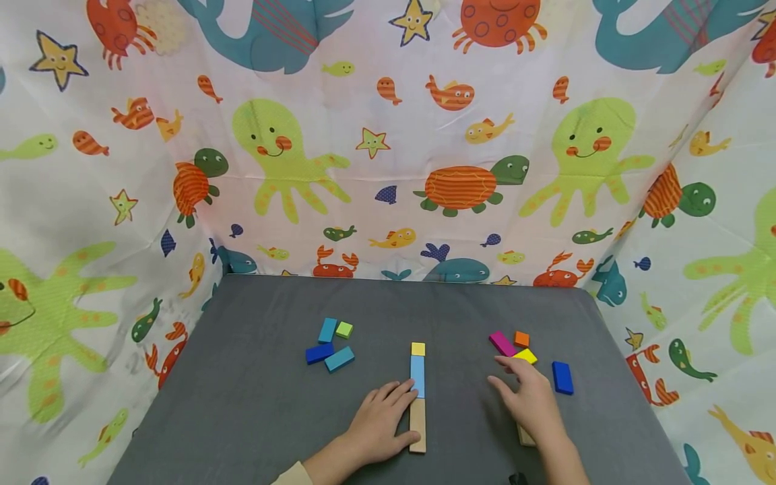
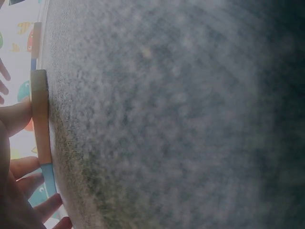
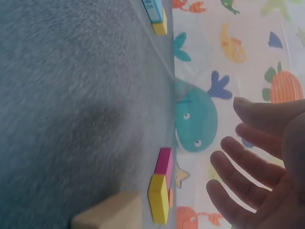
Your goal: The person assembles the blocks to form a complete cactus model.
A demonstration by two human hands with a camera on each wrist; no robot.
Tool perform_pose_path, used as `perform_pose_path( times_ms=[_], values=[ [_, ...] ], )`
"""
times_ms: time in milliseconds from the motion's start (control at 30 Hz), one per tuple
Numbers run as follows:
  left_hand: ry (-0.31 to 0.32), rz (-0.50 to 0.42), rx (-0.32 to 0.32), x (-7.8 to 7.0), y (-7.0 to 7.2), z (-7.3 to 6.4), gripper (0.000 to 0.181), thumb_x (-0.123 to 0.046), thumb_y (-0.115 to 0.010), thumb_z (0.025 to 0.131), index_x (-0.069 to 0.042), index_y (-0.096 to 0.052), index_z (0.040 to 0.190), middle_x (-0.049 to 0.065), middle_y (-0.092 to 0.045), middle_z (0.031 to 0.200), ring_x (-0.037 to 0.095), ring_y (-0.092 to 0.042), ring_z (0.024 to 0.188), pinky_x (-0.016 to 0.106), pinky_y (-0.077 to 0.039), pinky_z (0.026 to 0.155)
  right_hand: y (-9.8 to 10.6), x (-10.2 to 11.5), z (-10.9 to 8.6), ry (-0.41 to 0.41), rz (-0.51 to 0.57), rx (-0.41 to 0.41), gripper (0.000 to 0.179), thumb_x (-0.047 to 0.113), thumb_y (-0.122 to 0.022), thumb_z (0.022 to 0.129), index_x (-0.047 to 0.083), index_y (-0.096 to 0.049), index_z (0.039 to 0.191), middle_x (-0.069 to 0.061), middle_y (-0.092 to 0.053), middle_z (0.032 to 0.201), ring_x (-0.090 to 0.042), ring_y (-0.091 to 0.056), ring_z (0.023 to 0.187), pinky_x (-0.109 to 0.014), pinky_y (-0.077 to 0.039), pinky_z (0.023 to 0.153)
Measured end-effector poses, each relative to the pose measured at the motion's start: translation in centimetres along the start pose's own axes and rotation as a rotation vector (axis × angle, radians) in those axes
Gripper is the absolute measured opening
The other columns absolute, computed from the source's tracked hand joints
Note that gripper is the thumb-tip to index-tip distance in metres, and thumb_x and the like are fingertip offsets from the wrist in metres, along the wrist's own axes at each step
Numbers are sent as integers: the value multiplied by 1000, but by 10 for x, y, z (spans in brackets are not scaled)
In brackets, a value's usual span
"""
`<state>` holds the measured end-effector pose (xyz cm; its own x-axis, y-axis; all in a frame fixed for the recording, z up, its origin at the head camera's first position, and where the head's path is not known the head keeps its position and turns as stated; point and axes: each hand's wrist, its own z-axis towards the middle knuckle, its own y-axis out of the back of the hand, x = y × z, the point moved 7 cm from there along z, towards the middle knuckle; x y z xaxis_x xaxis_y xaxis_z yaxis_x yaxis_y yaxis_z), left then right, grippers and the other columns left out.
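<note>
A column of blocks lies on the cloth: a small yellow cube (image 1: 417,349) at the far end, a light blue block (image 1: 417,376) in the middle and a plain wooden block (image 1: 417,424) nearest. My left hand (image 1: 383,421) rests along its left side, thumb on the wooden block and fingertips at the light blue one. My right hand (image 1: 533,400) hovers with fingers spread, holding nothing, close to a yellow block (image 3: 158,198) and a magenta block (image 1: 502,343). Beneath it another wooden block (image 1: 525,436) is partly hidden.
On the left are two teal blocks (image 1: 339,359), a dark blue block (image 1: 319,353) and a green cube (image 1: 344,329). An orange cube (image 1: 522,339) and a blue block (image 1: 562,378) lie at right. A printed curtain (image 1: 364,242) borders the grey table (image 1: 242,424).
</note>
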<state>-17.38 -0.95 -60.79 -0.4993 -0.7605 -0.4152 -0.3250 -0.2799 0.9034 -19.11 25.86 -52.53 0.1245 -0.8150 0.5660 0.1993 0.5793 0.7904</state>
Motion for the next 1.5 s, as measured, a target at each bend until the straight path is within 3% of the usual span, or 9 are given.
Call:
perform_pose_path(
  times_ms=[367, 600, 767, 967, 1133, 1300, 1500],
  values=[
    [3, -12, -5, 0, 0, 1, 74, -63, -58, 94, -30, -37, 156, -9, -27, 166, 23, -35, 147, 56, -36, 112, 14, -21, -19, -151, -58, 42, 46, 21, -83, 85, 3, -69, 125, -18, -70, 116, -34, -67, 101, -53, -57, 85],
    [-8, -2, -19, 3, -3, 0, 75, -66, -56, 93, -31, -36, 157, -10, -26, 166, 23, -35, 147, 57, -37, 112, 7, -45, -30, -357, -101, 214, 64, 37, -80, 86, -3, -62, 132, -26, -65, 123, -40, -63, 108, -59, -52, 90],
    [-13, 4, -31, 5, -5, 0, 76, -68, -55, 93, -32, -36, 157, -10, -26, 166, 23, -36, 147, 57, -37, 111, 2, -62, -38, -477, -108, 326, 80, 52, -79, 82, -12, -57, 125, -27, -66, 111, -36, -64, 97, -55, -53, 85],
    [-8, -7, -14, 5, -5, 1, 75, -66, -56, 93, -32, -36, 157, -10, -26, 166, 23, -35, 147, 56, -37, 112, -8, -72, -53, -586, -124, 421, 84, 64, -81, 74, -9, -54, 106, -18, -60, 89, -26, -55, 78, -37, -49, 68],
    [1, -10, 2, 3, -4, 1, 74, -66, -55, 94, -33, -35, 157, -10, -25, 167, 23, -34, 147, 57, -36, 112, -12, -72, -55, -599, -144, 427, 64, 49, -84, 79, -5, -55, 98, -13, -56, 82, -24, -53, 74, -34, -43, 64],
    [16, -16, 13, 1, -1, 0, 74, -66, -56, 94, -33, -35, 157, -11, -25, 166, 22, -34, 147, 57, -36, 113, -13, -69, -53, -593, -135, 413, 49, 31, -82, 84, -9, -60, 104, -15, -62, 86, -26, -56, 76, -39, -48, 66],
    [23, -21, 29, 1, 1, -1, 74, -66, -56, 94, -33, -35, 157, -11, -25, 167, 22, -34, 147, 56, -35, 113, -10, -59, -41, -435, -134, 316, 42, 19, -78, 83, -10, -67, 112, -13, -68, 92, -23, -60, 76, -45, -52, 68]
  ],
)
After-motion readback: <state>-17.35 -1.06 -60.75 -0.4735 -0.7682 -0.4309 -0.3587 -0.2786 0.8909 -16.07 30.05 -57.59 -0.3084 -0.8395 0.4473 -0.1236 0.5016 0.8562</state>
